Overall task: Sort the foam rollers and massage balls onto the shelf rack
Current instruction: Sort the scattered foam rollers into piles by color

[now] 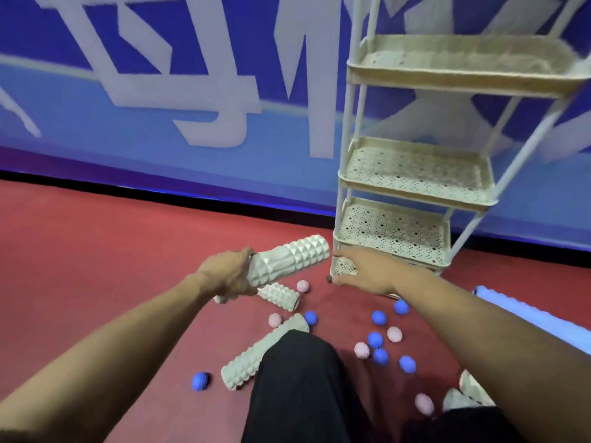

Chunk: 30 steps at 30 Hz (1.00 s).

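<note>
My left hand (227, 273) grips a pale textured foam roller (294, 259), lifted off the floor and pointing toward the shelf rack (412, 206). My right hand (364, 273) rests with its fingers on the front edge of the rack's lowest tier; how they curl is hard to tell. A short foam roller (279, 295) and a long one (262, 351) lie on the red floor below. Several blue massage balls (374, 339) and pink massage balls (362, 350) are scattered around my knee. The rack's visible tiers hold nothing.
A blue wall with large white letters (192, 91) stands behind the rack. A light blue roll (527, 314) lies on the floor at the right. My black-trousered knee (297, 378) covers part of the long roller. White shoes (470, 394) show at lower right.
</note>
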Tool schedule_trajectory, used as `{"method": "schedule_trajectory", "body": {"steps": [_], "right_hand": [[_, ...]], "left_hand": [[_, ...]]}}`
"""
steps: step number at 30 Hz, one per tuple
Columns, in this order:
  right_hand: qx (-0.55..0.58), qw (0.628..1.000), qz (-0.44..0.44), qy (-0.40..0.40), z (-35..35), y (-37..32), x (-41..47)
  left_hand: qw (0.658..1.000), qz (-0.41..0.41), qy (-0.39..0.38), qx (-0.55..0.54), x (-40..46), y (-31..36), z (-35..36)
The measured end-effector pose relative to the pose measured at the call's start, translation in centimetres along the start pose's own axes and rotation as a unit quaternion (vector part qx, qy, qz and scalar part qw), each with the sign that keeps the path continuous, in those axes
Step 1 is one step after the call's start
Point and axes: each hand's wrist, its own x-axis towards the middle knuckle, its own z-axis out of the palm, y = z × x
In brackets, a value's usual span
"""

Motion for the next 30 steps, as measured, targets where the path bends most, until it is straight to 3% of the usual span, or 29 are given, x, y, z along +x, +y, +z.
{"method": "schedule_trajectory", "body": {"steps": [4, 8, 13, 17, 24, 30], "right_hand": [[-0.021, 0.997, -0.016, 0.077, -5.3, 0.3, -5.2], [-0.048, 0.988, -0.006, 0.144, -9.4, 2.4, -10.8], [-0.071, 0.985, 0.051, 0.148, -11.7, 7.1, -18.5], [-0.029, 0.987, 0.107, 0.115, -11.3, 11.3, -25.7], [-0.016, 0.97, 0.195, 0.147, -5.5, 19.0, -33.6], [-0.037, 0.947, 0.306, 0.092, 3.6, 27.6, -36.9]], "left_hand": [[0.983, 0.12, 0.115, 0.079, -2.9, 5.4, -6.4], [0.948, 0.229, 0.179, 0.13, -5.6, 12.5, -10.0], [0.882, 0.38, 0.248, 0.128, -7.8, 23.0, -11.9], [0.834, 0.481, 0.238, 0.132, -8.5, 30.9, -11.2], [0.817, 0.527, 0.189, 0.139, -7.5, 41.3, -5.5], [0.857, 0.482, 0.164, 0.081, -4.1, 45.2, 0.3]]}}
